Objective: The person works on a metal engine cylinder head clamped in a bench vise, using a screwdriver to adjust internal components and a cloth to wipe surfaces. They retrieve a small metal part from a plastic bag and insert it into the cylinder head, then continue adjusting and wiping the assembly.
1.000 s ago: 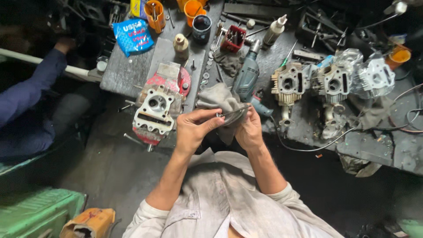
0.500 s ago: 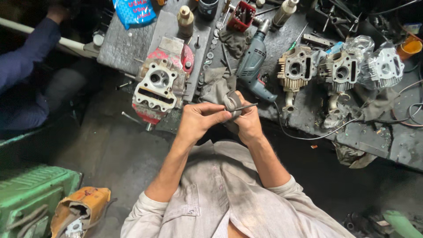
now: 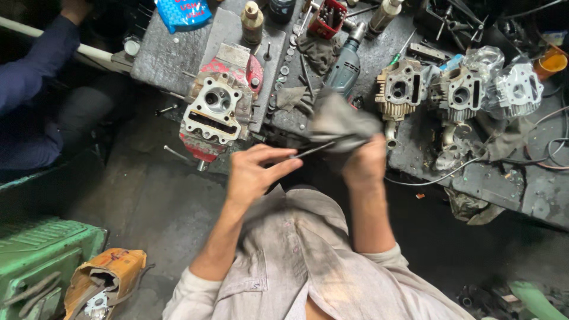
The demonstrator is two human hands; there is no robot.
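Observation:
My left hand (image 3: 255, 172) pinches one end of a thin metal rod (image 3: 311, 150), fingers at about mid frame. My right hand (image 3: 364, 163) grips a grey rag (image 3: 341, 121) wrapped around the rod's other end. Both hands hover just in front of the dark workbench (image 3: 178, 56). A cylinder head (image 3: 214, 109) clamped in a red vise sits just left of my left hand. A grey power drill (image 3: 344, 62) lies on the bench beyond the rag.
Three more engine heads (image 3: 405, 89) (image 3: 465, 89) (image 3: 520, 88) stand along the bench at right, with cables near them. Bottles, washers and a red box sit at the back. Another person's blue sleeve (image 3: 35, 65) is at left. A green machine (image 3: 41, 255) and orange casing (image 3: 104, 281) are lower left.
The view has shifted so the bench sits higher in frame. My right hand with the rag has slid right along the rod, away from my left hand.

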